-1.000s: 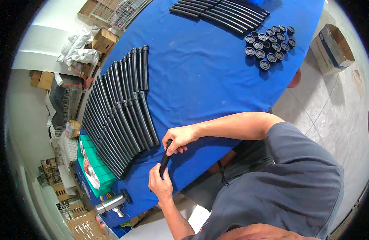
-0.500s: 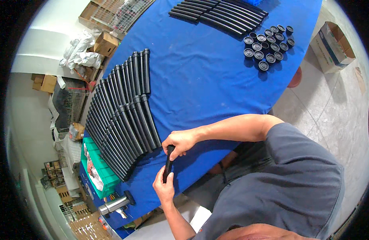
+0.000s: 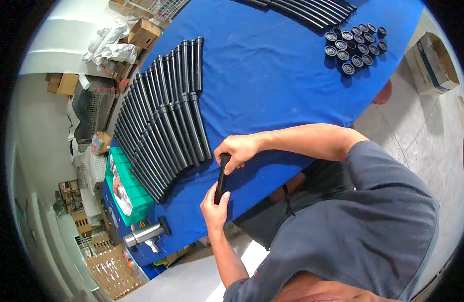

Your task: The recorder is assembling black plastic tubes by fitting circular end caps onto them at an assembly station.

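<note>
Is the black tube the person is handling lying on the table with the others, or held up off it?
Held up: left hand grips the black tube's lower end, right hand its top, apart from the rows of tubes on the blue table.

We list: black tube (image 3: 222,177), matt plastic by its look, smooth; rows of black tubes (image 3: 164,118), same matt finish with faint sheen; black round caps (image 3: 353,46), plastic, slightly glossy; surface (image 3: 272,75), blue matt cloth; green crate (image 3: 128,194), ribbed plastic; flask (image 3: 144,234), shiny metal; boxes (image 3: 144,32), brown cardboard.

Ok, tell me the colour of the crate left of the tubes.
Green crate, clearest in the head view.
</note>
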`<state>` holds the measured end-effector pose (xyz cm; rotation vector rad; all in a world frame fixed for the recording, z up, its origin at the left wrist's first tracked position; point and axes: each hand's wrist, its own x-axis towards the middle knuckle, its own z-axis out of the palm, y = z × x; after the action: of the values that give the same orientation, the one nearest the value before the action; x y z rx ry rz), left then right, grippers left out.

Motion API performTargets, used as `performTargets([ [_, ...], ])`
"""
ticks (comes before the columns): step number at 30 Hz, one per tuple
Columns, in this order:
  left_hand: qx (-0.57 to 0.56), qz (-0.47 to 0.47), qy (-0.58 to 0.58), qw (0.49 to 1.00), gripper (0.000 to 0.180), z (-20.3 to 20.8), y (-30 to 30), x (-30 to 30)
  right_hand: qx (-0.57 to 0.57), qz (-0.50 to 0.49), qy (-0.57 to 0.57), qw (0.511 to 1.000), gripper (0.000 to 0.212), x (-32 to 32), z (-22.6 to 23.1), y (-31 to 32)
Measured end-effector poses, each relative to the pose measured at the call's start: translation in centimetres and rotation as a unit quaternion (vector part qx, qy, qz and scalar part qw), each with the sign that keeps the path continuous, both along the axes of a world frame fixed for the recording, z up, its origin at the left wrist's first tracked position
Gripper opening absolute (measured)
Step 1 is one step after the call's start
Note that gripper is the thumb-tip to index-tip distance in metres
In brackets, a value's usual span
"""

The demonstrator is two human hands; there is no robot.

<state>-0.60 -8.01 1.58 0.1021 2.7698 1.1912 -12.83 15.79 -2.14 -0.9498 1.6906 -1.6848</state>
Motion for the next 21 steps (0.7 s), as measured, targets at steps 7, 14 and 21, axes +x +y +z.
performTargets([
  [7, -0.074, -0.029, 0.044, 0.996, 0.04, 1.1, 1.4, -0.5, -0.002, -0.012, -0.036, 0.999, 0.034, -0.3, -0.5, 0.1],
  [14, -0.1, -0.03, 0.08, 0.991, 0.039, 1.2, 1.7, -0.2, 0.002, -0.015, -0.05, 0.999, 0.033, -0.2, -0.3, 0.1],
  [21, -0.121, -0.026, 0.095, 0.988, 0.037, 1.6, 1.6, -0.3, -0.001, -0.026, -0.077, 0.997, 0.037, -0.4, -0.1, -0.1],
])
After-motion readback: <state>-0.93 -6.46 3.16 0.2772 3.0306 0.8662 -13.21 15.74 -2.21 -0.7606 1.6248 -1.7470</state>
